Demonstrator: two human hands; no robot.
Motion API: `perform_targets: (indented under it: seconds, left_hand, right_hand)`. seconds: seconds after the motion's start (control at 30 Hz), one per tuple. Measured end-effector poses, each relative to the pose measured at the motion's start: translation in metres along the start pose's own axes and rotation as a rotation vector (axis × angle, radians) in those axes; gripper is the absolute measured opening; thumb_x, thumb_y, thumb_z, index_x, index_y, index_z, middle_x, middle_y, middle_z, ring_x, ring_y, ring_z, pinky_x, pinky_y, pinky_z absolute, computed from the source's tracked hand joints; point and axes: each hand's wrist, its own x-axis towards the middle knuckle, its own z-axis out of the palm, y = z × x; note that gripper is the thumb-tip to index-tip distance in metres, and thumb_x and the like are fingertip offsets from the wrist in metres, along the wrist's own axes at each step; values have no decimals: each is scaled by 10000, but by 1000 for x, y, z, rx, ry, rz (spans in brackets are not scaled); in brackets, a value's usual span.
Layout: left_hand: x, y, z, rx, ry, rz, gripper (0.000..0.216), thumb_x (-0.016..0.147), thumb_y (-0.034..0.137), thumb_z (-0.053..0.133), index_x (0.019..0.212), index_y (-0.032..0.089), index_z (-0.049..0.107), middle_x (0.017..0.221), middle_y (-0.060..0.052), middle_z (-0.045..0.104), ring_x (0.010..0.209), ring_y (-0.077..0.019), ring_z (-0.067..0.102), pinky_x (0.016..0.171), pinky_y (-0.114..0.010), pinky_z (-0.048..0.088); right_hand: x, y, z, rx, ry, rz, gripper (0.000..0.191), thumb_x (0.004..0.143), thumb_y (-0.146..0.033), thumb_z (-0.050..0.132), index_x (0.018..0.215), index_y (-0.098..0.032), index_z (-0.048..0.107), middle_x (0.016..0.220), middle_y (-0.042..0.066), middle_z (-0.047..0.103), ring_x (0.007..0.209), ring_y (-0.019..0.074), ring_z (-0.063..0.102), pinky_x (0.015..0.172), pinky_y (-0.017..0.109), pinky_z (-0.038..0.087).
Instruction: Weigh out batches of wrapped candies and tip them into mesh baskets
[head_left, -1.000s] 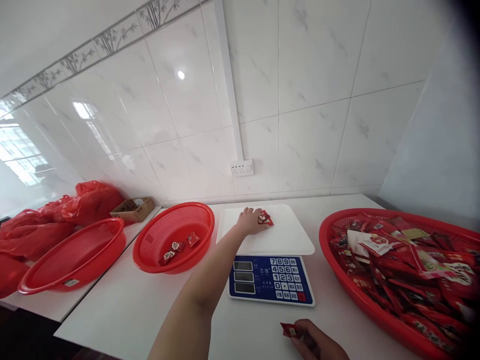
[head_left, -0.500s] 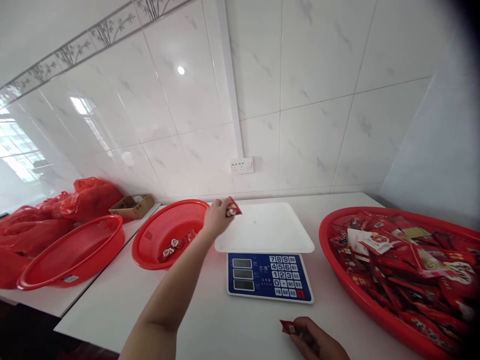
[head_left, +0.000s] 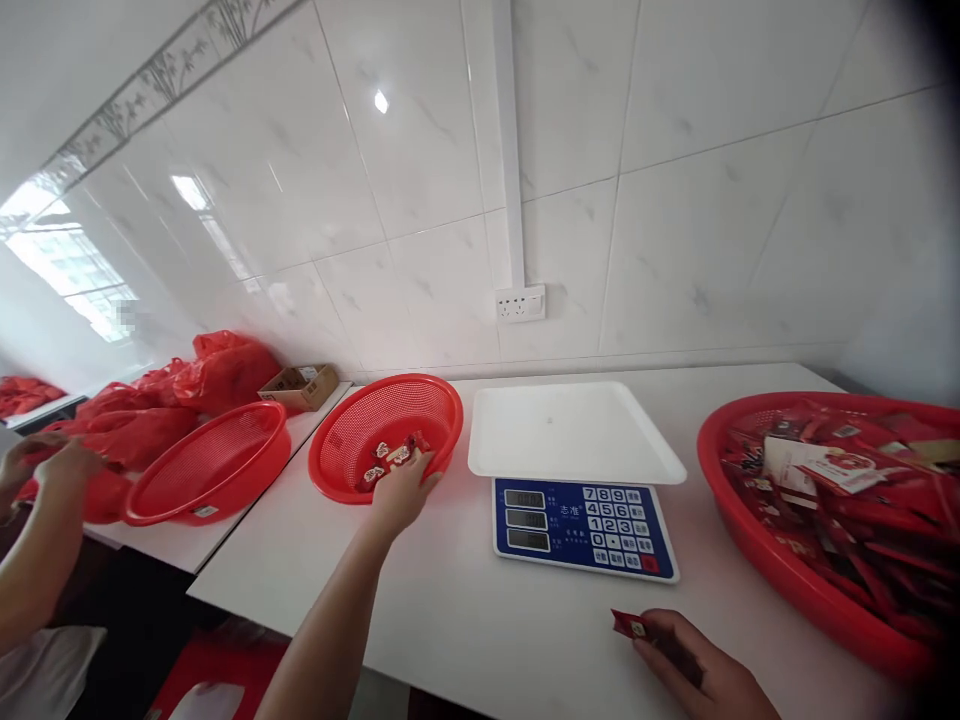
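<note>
My left hand (head_left: 401,492) reaches over the near rim of a red perforated basket (head_left: 334,455). Its fingers are closed on a small red packet (head_left: 414,442) just inside; whether the packet touches those beneath is hard to see. Several similar red packets with white labels (head_left: 373,474) lie at the bottom. Low in front of the scale, my right hand (head_left: 694,660) pinches another small red packet (head_left: 630,625) by one end. Between the baskets stands a digital scale with a blue keypad panel (head_left: 585,530); its white pan (head_left: 570,430) carries nothing.
At right, a large red basket (head_left: 739,540) is heaped with red packets. Further left are another red basket (head_left: 217,470), a cardboard box (head_left: 300,388) and red plastic bags (head_left: 232,375). A co-worker's arms (head_left: 45,530) reach toward the bags. A tiled wall backs the table.
My left hand has moved from above the scale pan's left edge down into the basket with its packet. My right hand still holds its packet. The view has shifted, bringing a co-worker's arms into sight.
</note>
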Motion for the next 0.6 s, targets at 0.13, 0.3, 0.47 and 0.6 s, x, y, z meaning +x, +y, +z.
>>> perform_targets:
  seconds: [0.13, 0.3, 0.47, 0.6]
  left_hand:
    - [-10, -18, 5, 167, 61, 5, 402, 906, 316, 333, 1280, 230, 450, 1156, -108, 616, 1005, -292, 583, 841, -415, 412]
    - [3, -48, 9, 216, 229, -21, 428, 867, 324, 357, 1254, 184, 472, 1174, -138, 599, 1067, -331, 545, 896, -503, 383]
    - [-6, -11, 22, -78, 619, 217, 450, 863, 419, 370, 1224, 169, 472, 1228, -149, 537, 1206, -316, 431, 959, -483, 378]
    - [-32, 56, 50, -380, 619, 616, 234, 865, 298, 445, 1064, 240, 555, 996, -75, 656, 939, -227, 623, 797, -349, 519]
  right_hand:
    - [-12, -26, -20, -75, 92, -36, 335, 776, -524, 477, 876, -236, 617, 774, 22, 665, 729, 173, 608, 645, 226, 485]
    - [-27, -64, -85, -235, 355, -94, 312, 795, -474, 469, 929, -226, 602, 878, 44, 665, 790, 187, 608, 675, 263, 488]
    - [-27, -69, -166, -524, 646, 45, 254, 780, -441, 497, 927, -252, 581, 941, 30, 672, 828, 225, 628, 679, 315, 495]
    - [-15, -61, -208, -633, 464, 99, 211, 805, -313, 483, 970, -243, 593, 993, 20, 674, 923, 216, 621, 746, 311, 498]
